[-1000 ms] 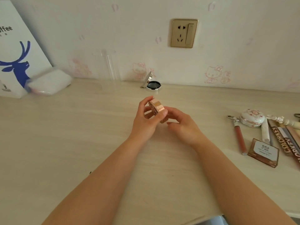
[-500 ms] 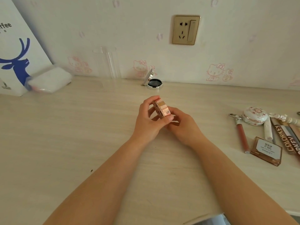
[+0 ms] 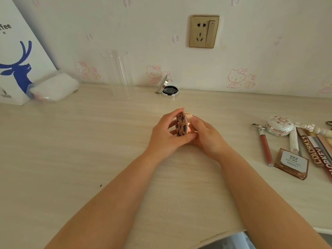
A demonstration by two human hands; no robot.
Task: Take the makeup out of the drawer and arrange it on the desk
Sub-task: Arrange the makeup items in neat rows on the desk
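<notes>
Head view gives me both hands meeting over the middle of the counter [image 3: 75,159], straight out from the wall socket [image 3: 204,31]. My left hand [image 3: 166,135] holds a small round compact [image 3: 181,124] on edge, its speckled brown face turned toward the camera and its rose-gold rim showing behind. The left fingers [image 3: 175,113] curl over the top of the compact while the thumb presses along its lower edge. My right hand [image 3: 206,136] comes in from the other side, fingers curled against the back and rim of the same compact, so both hands pinch it between them. It sits clear of the counter surface, held just above it.

Below the socket, against the wall, an open silver compact [image 3: 168,90] with a dark pan rests on the counter, lid tipped up. Left of the socket stands a clear plastic stand [image 3: 119,69], and farther left a white tissue pack [image 3: 53,87] leans by a white bag with a blue deer [image 3: 16,65]. Well right of the socket and nearer me lie a floral round case [image 3: 279,125], a lip gloss tube [image 3: 265,148], a flat amber palette [image 3: 292,163] and several long pencil boxes [image 3: 316,151] side by side.
</notes>
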